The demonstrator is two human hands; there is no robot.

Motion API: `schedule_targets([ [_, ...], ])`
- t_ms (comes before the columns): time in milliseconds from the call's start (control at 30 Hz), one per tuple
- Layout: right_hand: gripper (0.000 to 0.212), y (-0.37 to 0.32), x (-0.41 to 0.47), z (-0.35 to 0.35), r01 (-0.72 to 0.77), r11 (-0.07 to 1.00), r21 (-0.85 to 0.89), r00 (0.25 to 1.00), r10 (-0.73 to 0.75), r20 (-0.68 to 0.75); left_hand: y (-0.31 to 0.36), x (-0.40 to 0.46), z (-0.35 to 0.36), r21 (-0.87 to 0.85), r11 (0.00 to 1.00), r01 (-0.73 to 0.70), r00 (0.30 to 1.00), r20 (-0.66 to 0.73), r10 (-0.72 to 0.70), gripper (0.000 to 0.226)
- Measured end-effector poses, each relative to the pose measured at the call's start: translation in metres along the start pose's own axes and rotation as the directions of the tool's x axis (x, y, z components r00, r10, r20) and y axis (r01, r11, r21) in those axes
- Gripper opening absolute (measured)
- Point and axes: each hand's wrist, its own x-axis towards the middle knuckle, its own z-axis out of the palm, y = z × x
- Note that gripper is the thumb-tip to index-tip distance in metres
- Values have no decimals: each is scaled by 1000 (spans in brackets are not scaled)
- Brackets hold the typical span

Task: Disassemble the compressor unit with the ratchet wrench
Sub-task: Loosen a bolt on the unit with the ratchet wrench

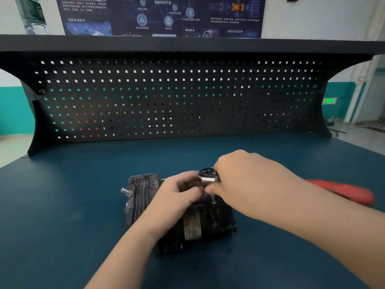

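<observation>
Two hands: both on the job
left hand (177, 192): fingers curled on compressor unit (179, 213)
right hand (243, 180): pinching ratchet wrench (209, 176) head
bench (62, 205): blue

Person, head-camera view: two forearms and two hands visible. Left hand (177, 192): bare, no glove, no ring, no watch. Right hand (243, 180): bare, no glove, no ring, no watch. Both forearms uncovered as far as the frame edge; no sleeve, cuff or strap in view. Nails short where visible. No other body part in frame.
</observation>
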Motion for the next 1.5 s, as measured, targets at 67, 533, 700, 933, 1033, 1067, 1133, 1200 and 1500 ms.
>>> schedule_targets([
  [67, 42, -1, -1, -2, 30, 999, -36, 999, -29, 32, -1, -1, 6, -7, 1000, -31, 999, -23, 31, 26],
  [533, 37, 48, -38, -1, 29, 999, -25, 961, -34, -273, -7, 8, 20, 0, 999, -51, 997, -56, 51, 12],
  [700, 77, 9, -99, 49, 45, 348, 936, 725, 634, -270, -9, 9, 19, -28, 998, -62, 997, -49, 60, 21],
  [933, 33, 36, -51, 49, 391, -714, 581, 746, 616, 254, -6, 5, 22, -31, 996, -82, 997, -12, 82, 19],
  [1033, 28, 38, -29, 49, 529, -744, 409, 714, 650, 260, -7, 7, 21, 35, 995, -95, 995, 39, 94, 12],
  [1067, 29, 37, -23, 50, 544, -736, 403, 718, 657, 231, -7, 7, 21, 52, 994, -98, 994, 45, 96, 12],
  [1133, 30, 37, -13, 49, 547, -733, 404, 752, 642, 146, -8, 8, 19, 62, 993, -97, 994, 51, 93, 14],
  [1200, 24, 41, -2, 47, 515, -762, 393, 792, 598, 120, -9, 9, 16, 38, 996, -77, 995, 63, 74, 14],
  [1500, 23, 67, 54, 58, 131, -885, 448, 872, 318, 373, -6, 8, 14, -5, 1000, -15, 995, 97, 15, 15],
])
